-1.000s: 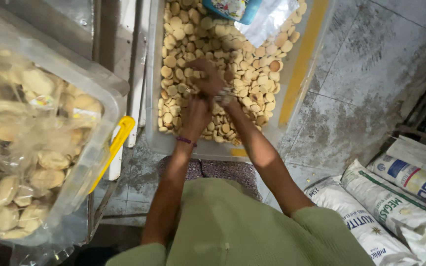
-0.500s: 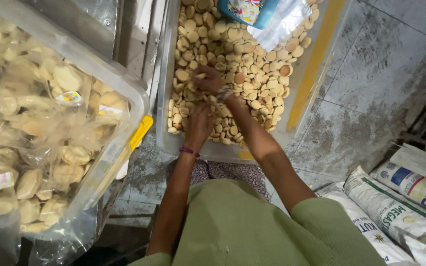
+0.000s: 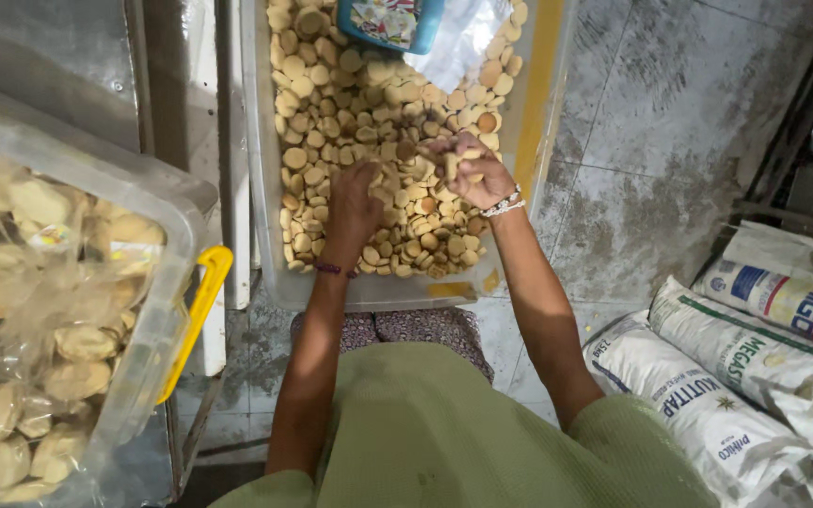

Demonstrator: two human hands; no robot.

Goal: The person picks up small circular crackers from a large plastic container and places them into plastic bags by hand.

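A clear plastic tub (image 3: 261, 188) on the floor holds a heap of small round tan biscuits (image 3: 331, 113). My left hand (image 3: 355, 202) reaches down into the heap, fingers among the biscuits, with a dark band at the wrist. My right hand (image 3: 472, 169), wearing a beaded bracelet, is raised slightly over the heap and closed around a few biscuits. The two hands sit close together near the tub's middle.
A blue packet (image 3: 392, 21) and a clear wrapper (image 3: 468, 38) lie at the tub's far end. At left stands a clear bin (image 3: 157, 310) of bagged biscuits with a yellow latch (image 3: 195, 310). Printed white sacks (image 3: 736, 376) lie on the grey floor at right.
My hands have drawn slightly apart; the right one has lifted with biscuits in it. The view has shifted, so the tub sits further right and nearer.
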